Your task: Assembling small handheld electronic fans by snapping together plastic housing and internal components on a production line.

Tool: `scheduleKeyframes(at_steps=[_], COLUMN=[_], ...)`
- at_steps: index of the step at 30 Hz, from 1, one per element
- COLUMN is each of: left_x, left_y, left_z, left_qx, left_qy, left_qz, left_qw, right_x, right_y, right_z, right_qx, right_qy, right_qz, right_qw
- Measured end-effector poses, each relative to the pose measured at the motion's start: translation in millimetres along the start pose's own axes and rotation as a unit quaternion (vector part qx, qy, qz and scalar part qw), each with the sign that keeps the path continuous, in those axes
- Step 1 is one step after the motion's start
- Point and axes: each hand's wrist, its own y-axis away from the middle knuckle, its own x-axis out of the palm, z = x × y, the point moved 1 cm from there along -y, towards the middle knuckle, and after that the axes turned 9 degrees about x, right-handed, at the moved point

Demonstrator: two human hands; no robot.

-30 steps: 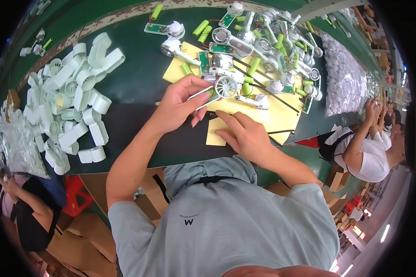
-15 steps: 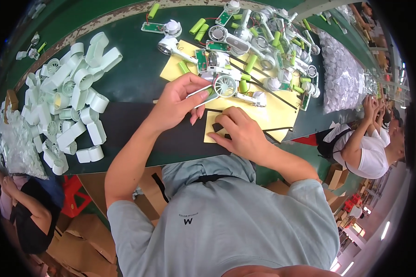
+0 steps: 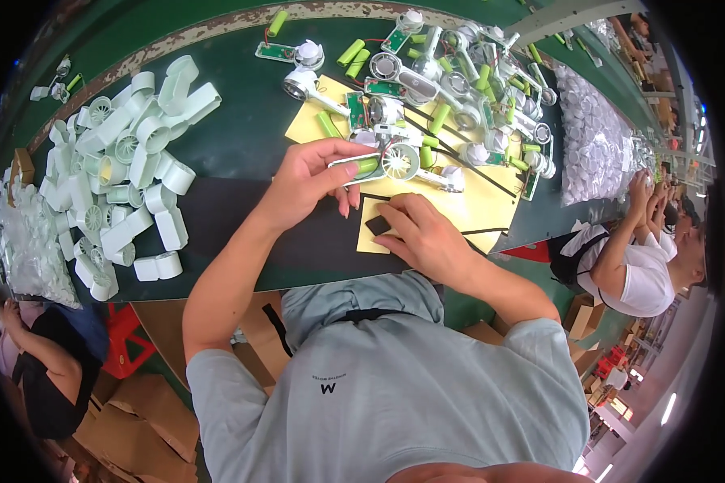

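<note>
My left hand [image 3: 304, 181] is closed on a pale handheld-fan housing, with its round spoked grille [image 3: 400, 162] pointing right. A green battery cell [image 3: 366, 166] lies in the open handle by my thumb. Below it, my right hand [image 3: 428, 235] pinches a small black pad [image 3: 378, 225] over a yellow sheet [image 3: 366, 241]. Whether the pad is free of the sheet I cannot tell. Several thin black strips [image 3: 486, 231] lie on the yellow sheets.
Pale green fan shells [image 3: 125, 173] are heaped on the left. Fan assemblies with green cells and circuit boards [image 3: 457, 80] crowd the far side. A bag of white parts [image 3: 592, 137] lies at the right. People sit at both sides, one in a white shirt [image 3: 636, 270].
My right fingers have drawn together at the black pad, now showing more fully. The housing has tilted, so the green cell inside shows better. The view has shifted slightly.
</note>
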Motion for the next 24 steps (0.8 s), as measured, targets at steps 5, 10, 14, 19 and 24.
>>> scheduleKeyframes(at_steps=[5,10,14,19,24], left_x=[-1,-2,-3,4,6], left_y=[0,0,-1,-3,2], left_z=[3,4,2,1,5], left_qx=[-0.001,0.001,-0.005,0.007,0.017], left_qy=[0.002,-0.008,0.001,-0.016,-0.057], left_qz=[-0.005,-0.002,0.002,-0.002,0.011], left_qw=[1.0,1.0,1.0,1.0,0.998], right_x=[1,-1,0,-24,-34], right_y=[-3,-6,-7,-10,-44], right_z=[-2,3,-3,9,16], right_qx=[-0.035,-0.013,-0.04,-0.02,-0.025], right_qy=[0.024,0.028,-0.007,-0.182,-0.196], right_qz=[0.033,0.0,-0.013,-0.08,-0.158], right_qw=[0.999,1.0,0.999,0.98,0.967])
